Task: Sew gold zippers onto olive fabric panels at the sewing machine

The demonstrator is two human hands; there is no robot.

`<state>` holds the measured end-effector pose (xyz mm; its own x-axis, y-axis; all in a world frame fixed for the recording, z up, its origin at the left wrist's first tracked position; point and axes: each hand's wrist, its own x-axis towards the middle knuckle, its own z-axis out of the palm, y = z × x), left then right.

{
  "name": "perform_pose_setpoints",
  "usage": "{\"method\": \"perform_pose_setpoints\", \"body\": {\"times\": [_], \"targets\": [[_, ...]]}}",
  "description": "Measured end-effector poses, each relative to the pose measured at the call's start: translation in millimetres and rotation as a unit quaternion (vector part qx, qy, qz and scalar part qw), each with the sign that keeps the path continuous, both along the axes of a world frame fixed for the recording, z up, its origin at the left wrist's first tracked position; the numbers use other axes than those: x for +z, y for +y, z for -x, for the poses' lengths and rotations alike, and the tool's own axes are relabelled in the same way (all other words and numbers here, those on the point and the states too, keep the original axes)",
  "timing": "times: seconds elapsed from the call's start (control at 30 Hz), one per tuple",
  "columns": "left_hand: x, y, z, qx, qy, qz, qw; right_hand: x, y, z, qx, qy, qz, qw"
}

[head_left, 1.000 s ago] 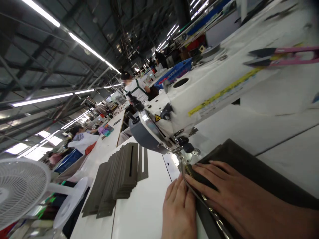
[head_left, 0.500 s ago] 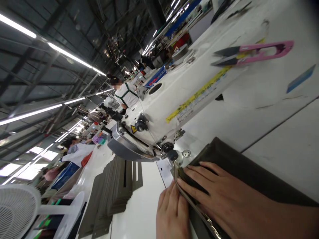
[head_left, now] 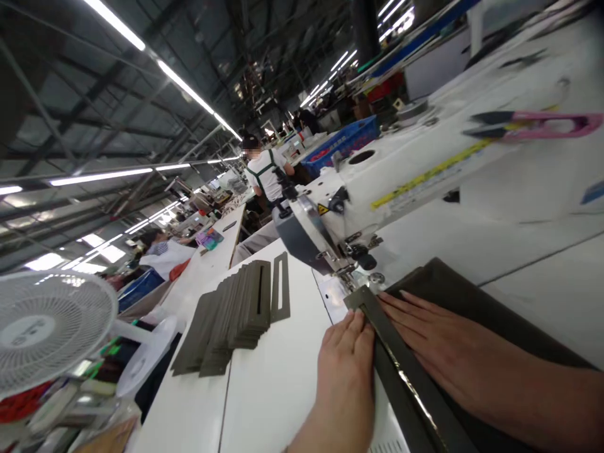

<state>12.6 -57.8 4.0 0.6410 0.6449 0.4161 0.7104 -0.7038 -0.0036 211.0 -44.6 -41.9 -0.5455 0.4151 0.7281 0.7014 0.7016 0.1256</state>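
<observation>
My left hand lies flat on the white table, fingertips against the left edge of a dark olive strip with a zipper slot running down it. My right hand presses flat on the dark fabric panel just right of the strip. The strip's far end sits under the presser foot of the white sewing machine. Neither hand grips anything.
A fanned stack of slotted olive pieces lies to the left on the table. Pink thread snips rest on top of the machine. A white fan stands at far left. Other people work at benches beyond; a blue crate sits behind the machine.
The view has swung about. The olive strip now lies flat and straight under both hands, and my fingers have spread flatter on either side of it.
</observation>
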Motion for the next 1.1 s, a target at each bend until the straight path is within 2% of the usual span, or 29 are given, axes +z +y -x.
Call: {"method": "perform_pose_setpoints", "body": {"times": [0.13, 0.3, 0.5, 0.73, 0.93, 1.1], "targets": [[-1.8, -4.1, -6.1, 0.041, -0.030, -0.011, 0.999, -7.4, 4.1, -5.5, 0.021, -0.024, -0.002, 0.999], [-3.7, -4.6, -7.5, 0.030, -0.010, 0.009, 0.999, -14.0, 4.2, -11.7, 0.039, -0.040, 0.048, 0.997], [-7.8, 8.3, -11.9, 0.040, 0.021, -0.004, 0.999, -21.5, 16.6, -16.8, 0.039, -0.054, 0.048, 0.997], [-5.4, 39.4, -13.9, 0.026, 0.042, 0.000, 0.999, -3.8, 43.8, -17.0, 0.051, -0.055, 0.032, 0.997], [-8.3, 41.2, -14.5, 0.015, 0.017, -0.035, 0.999, -1.5, 40.6, -17.0, 0.046, -0.038, 0.079, 0.995], [-10.4, 41.2, -15.0, 0.018, 0.016, -0.047, 0.999, 5.6, 38.6, -13.4, 0.049, -0.033, 0.048, 0.997]]}}
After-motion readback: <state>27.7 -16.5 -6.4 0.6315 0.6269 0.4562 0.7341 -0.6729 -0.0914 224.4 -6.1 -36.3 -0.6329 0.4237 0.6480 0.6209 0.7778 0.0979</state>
